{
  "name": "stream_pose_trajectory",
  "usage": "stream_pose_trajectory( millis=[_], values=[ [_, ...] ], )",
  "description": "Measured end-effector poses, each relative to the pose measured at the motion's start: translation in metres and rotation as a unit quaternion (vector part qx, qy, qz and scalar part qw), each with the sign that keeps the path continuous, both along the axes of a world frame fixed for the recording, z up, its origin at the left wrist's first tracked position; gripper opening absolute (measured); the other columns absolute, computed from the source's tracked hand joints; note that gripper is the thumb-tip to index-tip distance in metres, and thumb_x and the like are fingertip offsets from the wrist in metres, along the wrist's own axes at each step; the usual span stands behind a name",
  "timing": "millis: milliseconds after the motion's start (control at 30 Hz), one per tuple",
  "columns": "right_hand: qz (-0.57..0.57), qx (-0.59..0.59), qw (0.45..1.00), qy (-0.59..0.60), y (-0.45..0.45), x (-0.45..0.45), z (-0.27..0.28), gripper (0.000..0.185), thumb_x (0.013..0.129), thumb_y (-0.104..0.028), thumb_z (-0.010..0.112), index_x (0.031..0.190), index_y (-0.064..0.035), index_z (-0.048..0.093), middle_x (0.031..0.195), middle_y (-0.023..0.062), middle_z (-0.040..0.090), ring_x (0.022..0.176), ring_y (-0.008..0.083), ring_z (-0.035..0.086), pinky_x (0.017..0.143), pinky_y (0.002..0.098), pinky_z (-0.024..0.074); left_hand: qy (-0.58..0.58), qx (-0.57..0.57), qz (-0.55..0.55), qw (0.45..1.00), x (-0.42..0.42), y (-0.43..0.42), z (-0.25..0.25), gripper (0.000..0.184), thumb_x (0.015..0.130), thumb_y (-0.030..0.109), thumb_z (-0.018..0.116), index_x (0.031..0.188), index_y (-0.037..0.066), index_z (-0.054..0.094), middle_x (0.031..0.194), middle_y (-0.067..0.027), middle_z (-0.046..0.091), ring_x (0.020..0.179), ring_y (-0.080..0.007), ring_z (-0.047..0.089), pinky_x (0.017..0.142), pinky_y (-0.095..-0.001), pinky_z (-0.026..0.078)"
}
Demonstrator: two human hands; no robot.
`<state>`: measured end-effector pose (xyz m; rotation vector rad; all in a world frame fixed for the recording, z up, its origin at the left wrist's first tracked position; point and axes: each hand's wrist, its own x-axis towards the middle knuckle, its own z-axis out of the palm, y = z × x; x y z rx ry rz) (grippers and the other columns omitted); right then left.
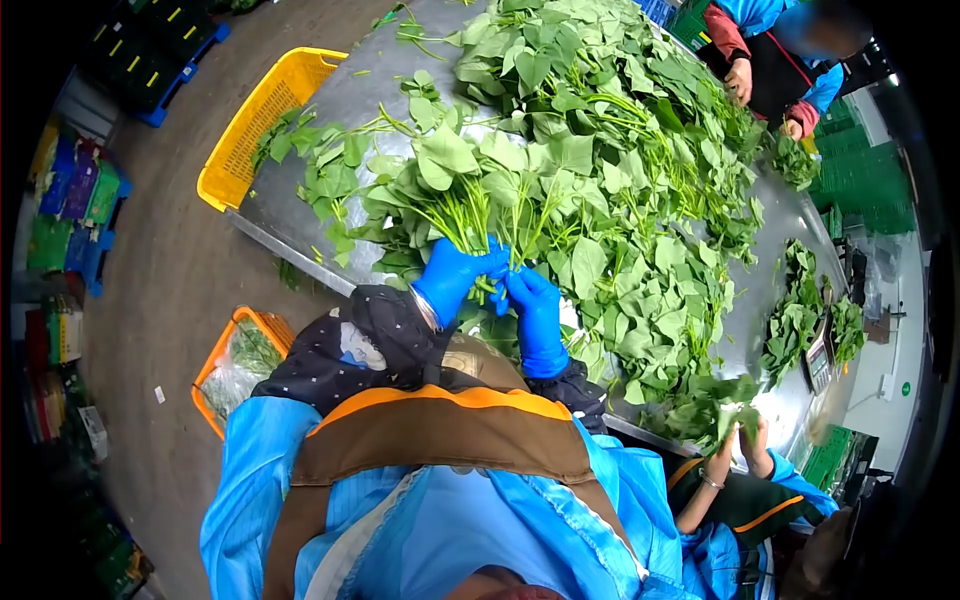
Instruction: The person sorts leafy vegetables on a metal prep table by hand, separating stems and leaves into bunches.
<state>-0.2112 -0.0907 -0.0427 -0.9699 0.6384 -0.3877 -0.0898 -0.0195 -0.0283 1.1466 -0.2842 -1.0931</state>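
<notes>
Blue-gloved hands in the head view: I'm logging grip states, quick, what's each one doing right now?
Left blue-gloved hand: closed, holding a bunch of leafy green stems.
Right blue-gloved hand: closed, apparently pinching slender green stems beside that bunch.

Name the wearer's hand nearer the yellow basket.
Left. The left hand is below and right of the yellow basket in view; the right hand lies farther that way.

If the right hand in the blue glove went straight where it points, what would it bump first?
The right hand would probably meet the green stems right in front of it first, with leaves beyond. The left hand is very close too, and depth is hard to judge here.
</notes>
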Motion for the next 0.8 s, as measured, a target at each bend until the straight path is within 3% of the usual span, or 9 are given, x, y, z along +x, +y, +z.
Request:
stream_pose_trajectory(
  millis=[133, 233, 333, 433, 500, 567, 700, 733, 800],
  values=[
    [-0.012, -0.008, 1.0, 0.019, 0.004, 0.003, -0.007, 0.017, 0.086, -0.012, 0.051, 0.087, 0.0019, 0.06, 0.067, 0.0037, 0.056, 0.053, 0.0087, 0.048, 0.051, 0.021, 0.0383, -0.097, 0.036, 0.039, 0.994, 0.001, 0.0, -0.011, 0.015, 0.075, 0.007, 0.066, 0.086, -0.001, 0.058, 0.074, -0.0079, 0.062, 0.065, -0.0134, 0.059, 0.06, -0.025, 0.047],
    [-0.026, -0.032, 0.998, 0.036, 0.002, 0.002, -0.017, 0.019, 0.086, -0.015, 0.051, 0.089, 0.0011, 0.059, 0.067, 0.0033, 0.056, 0.054, 0.0091, 0.048, 0.051, 0.0206, 0.0376, -0.103, 0.086, 0.015, 0.991, 0.002, 0.002, -0.009, 0.018, 0.074, 0.008, 0.067, 0.088, -0.001, 0.059, 0.078, -0.0073, 0.062, 0.068, -0.0133, 0.059, 0.063, -0.0256, 0.047],
    [-0.064, -0.014, 0.998, 0.014, -0.005, 0.005, -0.011, 0.018, 0.086, -0.014, 0.051, 0.089, 0.0008, 0.06, 0.067, 0.0027, 0.056, 0.053, 0.0079, 0.047, 0.05, 0.0196, 0.0362, -0.173, 0.027, 0.048, 0.983, -0.015, 0.006, -0.017, 0.021, 0.073, 0.009, 0.069, 0.09, 0.001, 0.06, 0.085, -0.0059, 0.062, 0.075, -0.0128, 0.059, 0.068, -0.0269, 0.047],
    [-0.059, -0.014, 0.997, 0.037, -0.01, 0.002, -0.006, 0.018, 0.087, -0.014, 0.051, 0.09, 0.0002, 0.061, 0.066, 0.0015, 0.056, 0.052, 0.0062, 0.045, 0.049, 0.0183, 0.035, -0.098, 0.068, 0.117, 0.986, 0.011, 0.008, -0.007, 0.022, 0.072, 0.01, 0.069, 0.091, 0.002, 0.06, 0.087, -0.0037, 0.062, 0.078, -0.0119, 0.057, 0.07, -0.0274, 0.045],
    [-0.044, -0.034, 0.997, 0.058, -0.011, -0.001, -0.005, 0.018, 0.087, -0.015, 0.051, 0.091, -0.0001, 0.061, 0.066, 0.0014, 0.056, 0.053, 0.0058, 0.045, 0.049, 0.018, 0.0351, -0.104, 0.094, 0.141, 0.98, 0.039, 0.016, 0.001, 0.018, 0.075, 0.014, 0.068, 0.086, 0.003, 0.059, 0.075, -0.0027, 0.06, 0.069, -0.0121, 0.055, 0.064, -0.0264, 0.044],
    [-0.031, -0.065, 0.995, 0.072, -0.011, -0.003, -0.005, 0.018, 0.087, -0.015, 0.051, 0.092, -0.0005, 0.061, 0.066, 0.0014, 0.056, 0.053, 0.0056, 0.045, 0.05, 0.0178, 0.0354, -0.028, 0.079, 0.168, 0.982, 0.05, 0.018, 0.02, 0.018, 0.072, 0.012, 0.07, 0.08, 0.001, 0.059, 0.071, -0.005, 0.059, 0.065, -0.0122, 0.056, 0.062, -0.0253, 0.045],
    [-0.015, -0.098, 0.992, 0.084, -0.007, 0.0, -0.006, 0.017, 0.087, -0.013, 0.052, 0.094, -0.0003, 0.061, 0.067, 0.0017, 0.057, 0.054, 0.0056, 0.046, 0.05, 0.0181, 0.0361, -0.036, 0.06, 0.081, 0.994, 0.037, 0.005, 0.053, 0.026, 0.075, 0.019, 0.067, 0.088, -0.002, 0.061, 0.077, -0.0072, 0.062, 0.066, -0.0132, 0.057, 0.065, -0.0249, 0.043],
    [-0.01, -0.123, 0.989, 0.082, -0.007, 0.0, -0.01, 0.017, 0.086, -0.013, 0.053, 0.093, -0.0003, 0.062, 0.067, 0.0022, 0.058, 0.055, 0.0061, 0.047, 0.05, 0.0184, 0.0367, -0.048, 0.045, 0.07, 0.995, 0.033, -0.001, 0.048, 0.028, 0.08, 0.028, 0.061, 0.084, 0.0, 0.064, 0.073, -0.0075, 0.061, 0.072, -0.0135, 0.056, 0.073, -0.0255, 0.041],
    [-0.002, -0.135, 0.987, 0.082, -0.004, -0.001, -0.008, 0.017, 0.086, -0.013, 0.054, 0.092, -0.0004, 0.063, 0.067, 0.002, 0.058, 0.055, 0.0063, 0.048, 0.05, 0.0185, 0.0374, -0.086, 0.012, 0.054, 0.995, 0.025, -0.01, 0.04, 0.022, 0.078, 0.02, 0.062, 0.087, 0.0, 0.064, 0.075, -0.0068, 0.062, 0.073, -0.0131, 0.056, 0.071, -0.0244, 0.042]
  ],
)
